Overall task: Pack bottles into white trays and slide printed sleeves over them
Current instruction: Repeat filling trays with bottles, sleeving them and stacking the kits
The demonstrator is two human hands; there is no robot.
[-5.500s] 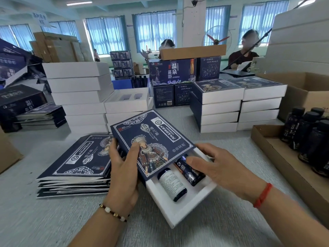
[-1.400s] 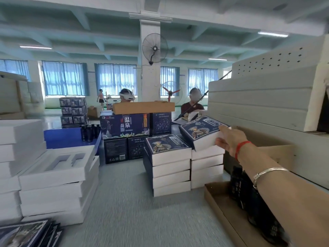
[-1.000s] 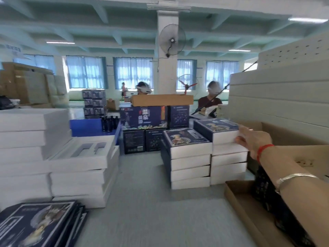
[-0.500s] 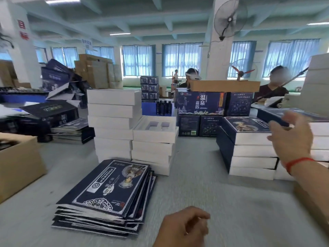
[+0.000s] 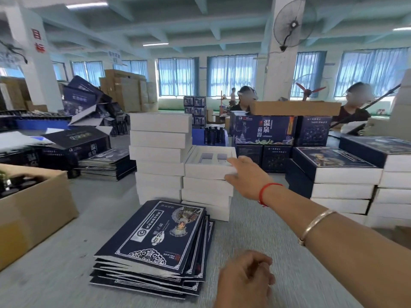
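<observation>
Head camera shows the right hand (image 5: 246,176), done with stacking the sleeved box, now reaching the top white tray (image 5: 210,162), grip seemingly pinching its corner, while the left hand (image 5: 244,278) waits loosely curled above the desk (image 5: 255,236).

Walls: a white pillar (image 5: 280,70) is fitted with a fan (image 5: 293,24) | Windows: blue curtains (image 5: 231,75) are hung along the far wall | Ceiling: beams are lit by tube lights (image 5: 155,44) | Table: grey surface (image 5: 255,230)
</observation>
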